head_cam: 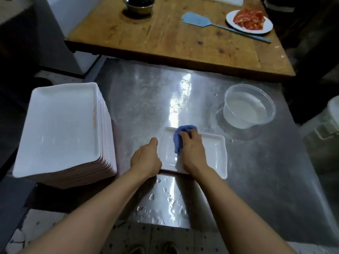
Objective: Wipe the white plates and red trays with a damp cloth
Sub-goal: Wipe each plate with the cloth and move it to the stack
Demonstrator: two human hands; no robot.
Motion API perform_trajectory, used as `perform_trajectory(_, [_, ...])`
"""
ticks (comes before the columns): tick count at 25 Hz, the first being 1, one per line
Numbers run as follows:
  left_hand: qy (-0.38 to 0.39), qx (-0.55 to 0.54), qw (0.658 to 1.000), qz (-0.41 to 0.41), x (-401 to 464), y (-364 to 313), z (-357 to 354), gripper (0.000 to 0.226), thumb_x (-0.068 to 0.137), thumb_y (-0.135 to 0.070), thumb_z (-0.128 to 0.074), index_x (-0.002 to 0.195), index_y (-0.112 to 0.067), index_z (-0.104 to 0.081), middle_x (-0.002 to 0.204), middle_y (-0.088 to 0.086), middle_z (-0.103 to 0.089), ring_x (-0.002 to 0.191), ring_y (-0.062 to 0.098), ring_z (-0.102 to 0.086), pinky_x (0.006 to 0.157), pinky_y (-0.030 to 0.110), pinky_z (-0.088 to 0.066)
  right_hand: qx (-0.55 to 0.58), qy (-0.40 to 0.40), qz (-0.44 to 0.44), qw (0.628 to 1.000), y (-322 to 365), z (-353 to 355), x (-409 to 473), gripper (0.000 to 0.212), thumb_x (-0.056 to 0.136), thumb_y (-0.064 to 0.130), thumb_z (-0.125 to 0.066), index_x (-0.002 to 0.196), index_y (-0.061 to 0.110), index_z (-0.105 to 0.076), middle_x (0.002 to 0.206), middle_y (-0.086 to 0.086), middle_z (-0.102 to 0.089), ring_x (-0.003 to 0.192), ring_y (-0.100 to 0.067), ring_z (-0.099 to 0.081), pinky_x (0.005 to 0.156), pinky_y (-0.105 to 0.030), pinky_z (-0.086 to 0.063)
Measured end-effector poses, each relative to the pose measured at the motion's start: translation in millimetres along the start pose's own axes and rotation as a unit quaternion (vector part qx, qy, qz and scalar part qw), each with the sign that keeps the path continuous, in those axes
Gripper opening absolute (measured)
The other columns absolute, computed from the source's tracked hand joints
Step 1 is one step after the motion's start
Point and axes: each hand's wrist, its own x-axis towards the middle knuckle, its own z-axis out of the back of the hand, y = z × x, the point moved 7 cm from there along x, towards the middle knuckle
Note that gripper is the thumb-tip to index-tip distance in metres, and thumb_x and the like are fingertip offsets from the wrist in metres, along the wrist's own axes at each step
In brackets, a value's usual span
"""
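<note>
A white rectangular plate (pixel 214 154) lies flat on the wet steel table (pixel 146 107), near its front edge. My right hand (pixel 192 151) grips a bunched blue cloth (pixel 180 138) and presses it onto the plate's left half. At the plate's left rim, my left hand (pixel 146 160) holds the edge with curled fingers. A tall stack of white rectangular plates (pixel 62 129) stands at the left of the table, the top one with an orange smear along its right rim.
A clear round tub of water (pixel 247 107) sits at the table's right. Water drops dot the steel in front of the plate. Behind is a wooden table (pixel 165 39) with a blue spatula (pixel 200 21), a plate of red food (pixel 249 21) and a metal bowl (pixel 139 4).
</note>
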Motion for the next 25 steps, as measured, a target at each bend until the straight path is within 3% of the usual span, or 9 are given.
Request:
perform_trajectory(7, [-0.011,-0.026,1.000,-0.013,2.1,3.5,0.6,0.030,0.078,-0.010,-0.057,0.105,-0.016,-0.047,0.097,0.006,-0.065,0.089,0.030,-0.059,0.067,0.030,-0.040,0.048,0.091,0.060,0.993,32.7,-9.2,10.0,0.045,0.084,0.004,-0.057,0.129,0.006,-0.053,0.140,-0.015,-0.037,0.124,-0.033,-0.041,0.099,-0.036,-0.037])
perform_trajectory(11, [-0.001,-0.157,0.988,0.010,2.8,13.0,-2.6,0.030,0.079,-0.002,-0.056,0.100,-0.023,-0.057,0.079,-0.007,-0.062,0.055,0.016,-0.065,0.057,0.027,-0.049,0.058,0.156,0.087,0.982,30.7,-10.1,-10.5,0.043,0.081,-0.003,-0.056,0.122,0.010,-0.061,0.132,-0.014,-0.046,0.118,-0.032,-0.046,0.102,-0.033,-0.036])
perform_trajectory(14, [0.013,-0.214,0.976,0.024,1.8,15.5,-4.0,0.024,0.079,0.007,-0.052,0.092,-0.011,-0.061,0.070,0.000,-0.058,0.046,0.020,-0.066,0.053,0.041,-0.056,0.058,0.199,0.096,0.974,30.3,-12.7,-31.0,0.044,0.081,-0.004,-0.054,0.120,0.015,-0.063,0.132,-0.010,-0.046,0.121,-0.027,-0.043,0.103,-0.034,-0.035])
perform_trajectory(16, [0.003,-0.197,0.980,0.023,-0.1,11.8,0.1,0.025,0.076,0.007,-0.052,0.092,-0.009,-0.063,0.077,0.008,-0.064,0.051,0.022,-0.067,0.054,0.041,-0.056,0.046,0.205,0.102,0.972,29.6,-9.1,-39.0,0.043,0.082,-0.003,-0.055,0.120,0.017,-0.063,0.132,-0.007,-0.046,0.120,-0.025,-0.044,0.101,-0.035,-0.037])
perform_trajectory(18, [-0.011,-0.123,0.992,0.011,-2.1,5.4,4.2,0.028,0.074,0.002,-0.052,0.094,-0.011,-0.064,0.088,0.010,-0.068,0.069,0.027,-0.067,0.061,0.035,-0.054,0.028,0.196,0.108,0.974,24.9,-1.9,-47.3,0.038,0.085,0.001,-0.056,0.118,0.018,-0.064,0.129,-0.006,-0.048,0.116,-0.026,-0.047,0.097,-0.035,-0.040])
perform_trajectory(21, [-0.016,-0.052,0.999,-0.002,-4.7,-4.7,5.2,0.031,0.072,0.000,-0.049,0.098,-0.010,-0.063,0.103,0.013,-0.065,0.094,0.035,-0.058,0.067,0.027,-0.037,-0.003,0.169,0.081,0.982,0.6,13.1,-64.3,0.032,0.086,0.006,-0.058,0.115,0.018,-0.066,0.126,-0.006,-0.050,0.113,-0.026,-0.050,0.093,-0.038,-0.043])
perform_trajectory(25, [-0.037,-0.029,0.999,0.009,-7.3,-9.2,8.6,0.031,0.072,0.001,-0.049,0.098,-0.008,-0.062,0.103,0.013,-0.064,0.095,0.036,-0.057,0.066,0.026,-0.034,-0.058,0.120,0.032,0.991,-40.0,34.4,-78.2,0.028,0.088,0.009,-0.053,0.113,0.015,-0.065,0.122,-0.008,-0.051,0.108,-0.029,-0.053,0.088,-0.037,-0.045])
